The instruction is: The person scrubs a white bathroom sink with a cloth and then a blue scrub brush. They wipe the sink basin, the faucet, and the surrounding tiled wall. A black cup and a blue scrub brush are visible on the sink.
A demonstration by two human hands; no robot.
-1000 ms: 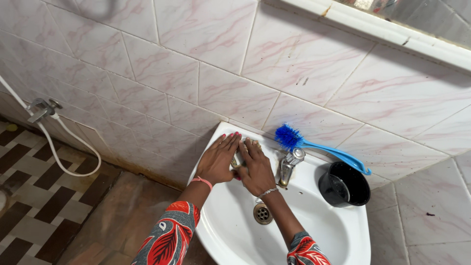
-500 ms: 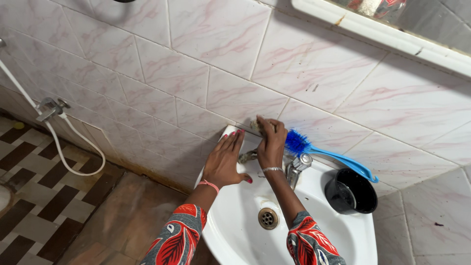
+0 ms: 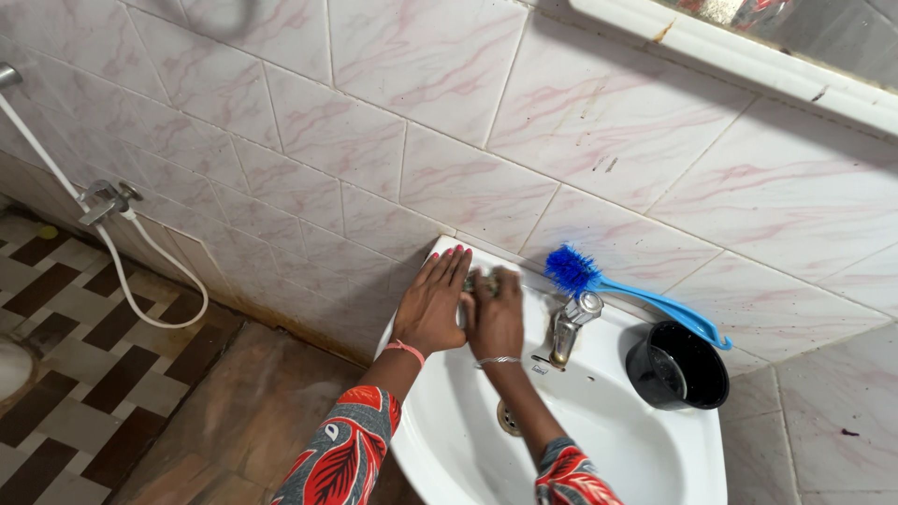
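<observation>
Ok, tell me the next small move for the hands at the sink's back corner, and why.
Probably slide the right hand along the rim toward the tap. Both it and the left hand press on the white sink's back-left corner, with something small, unclear, under the right fingers; the rim beside the tap lies uncovered.

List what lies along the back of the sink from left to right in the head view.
left hand → right hand → tap → black bowl. The blue brush lies across behind the tap and bowl, so it has no single place in the order.
</observation>
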